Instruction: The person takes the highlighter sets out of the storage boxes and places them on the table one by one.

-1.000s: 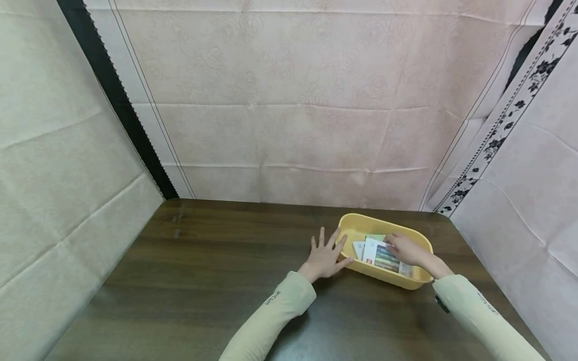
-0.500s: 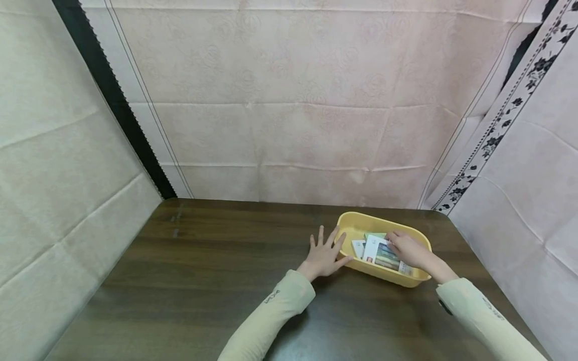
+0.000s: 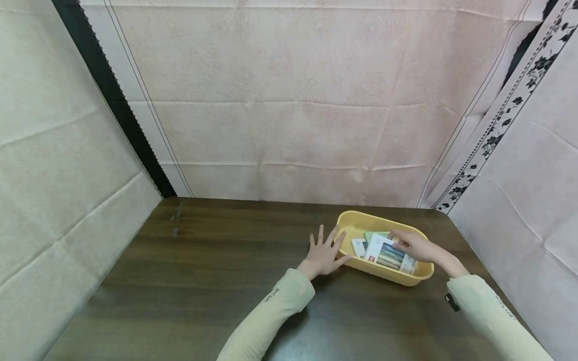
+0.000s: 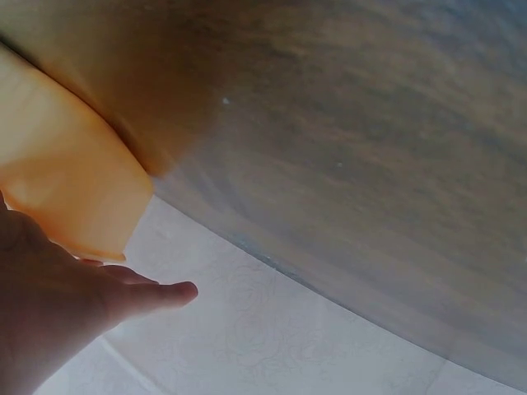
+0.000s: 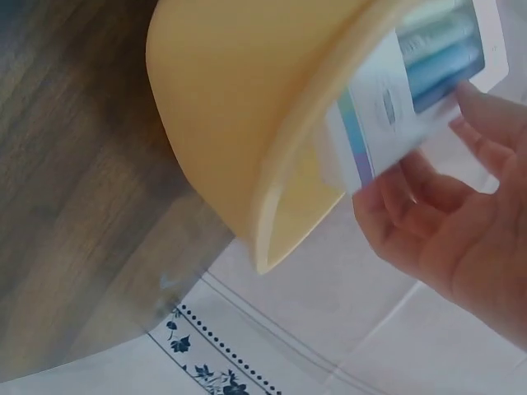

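Observation:
A yellow plastic basket (image 3: 384, 273) stands on the table with packages inside. My left hand (image 3: 321, 258) is at its left end, fingers spread, fingertips right at the rim. In the left wrist view the thumb of that hand (image 4: 74, 304) sticks out beside the basket's wall (image 4: 74, 156). Over the basket, my right hand (image 3: 417, 245) holds a white windowed box of pens (image 3: 389, 256) by its edge. The right wrist view shows the thumb on the window side and curled fingers beneath the box (image 5: 387, 107); pale green and blue barrels show through.
Beside the box lie a small white package (image 3: 358, 246) and a green one (image 3: 374, 234), partly covered. The dark wooden table (image 3: 203, 260) ends at a pale cloth backdrop (image 3: 293, 150). Cloth also hangs at both sides.
My right hand has moved slightly to the right, and the pen box has shifted a little with it, showing more of its window. The left hand stays at the rim.

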A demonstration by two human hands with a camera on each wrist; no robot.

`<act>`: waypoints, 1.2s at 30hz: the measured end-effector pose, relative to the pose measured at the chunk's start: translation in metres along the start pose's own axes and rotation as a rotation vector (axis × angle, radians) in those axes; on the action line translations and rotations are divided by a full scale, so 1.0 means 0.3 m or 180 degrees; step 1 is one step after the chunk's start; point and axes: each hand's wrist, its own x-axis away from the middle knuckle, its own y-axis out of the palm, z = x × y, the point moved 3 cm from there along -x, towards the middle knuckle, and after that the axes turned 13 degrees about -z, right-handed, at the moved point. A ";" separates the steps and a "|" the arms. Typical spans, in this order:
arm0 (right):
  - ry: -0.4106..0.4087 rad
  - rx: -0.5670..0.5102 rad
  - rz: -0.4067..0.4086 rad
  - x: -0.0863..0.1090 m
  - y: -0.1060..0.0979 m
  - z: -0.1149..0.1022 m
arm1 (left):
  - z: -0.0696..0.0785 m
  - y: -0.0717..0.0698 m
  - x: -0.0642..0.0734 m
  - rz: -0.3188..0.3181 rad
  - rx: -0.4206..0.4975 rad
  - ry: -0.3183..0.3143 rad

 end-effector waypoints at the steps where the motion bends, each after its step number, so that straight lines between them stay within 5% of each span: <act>1: 0.0012 -0.0080 -0.0074 0.002 -0.003 0.005 | 0.000 0.000 0.000 0.0000 -0.0002 -0.0003; 16: 0.0284 -0.0693 -0.0383 0.029 -0.020 0.059 | -0.001 -0.003 0.004 0.0000 -0.0022 0.0001; 36: 0.0157 -0.0695 -0.0275 0.050 -0.025 0.008 | -0.001 -0.004 0.008 -0.0049 0.0026 -0.0008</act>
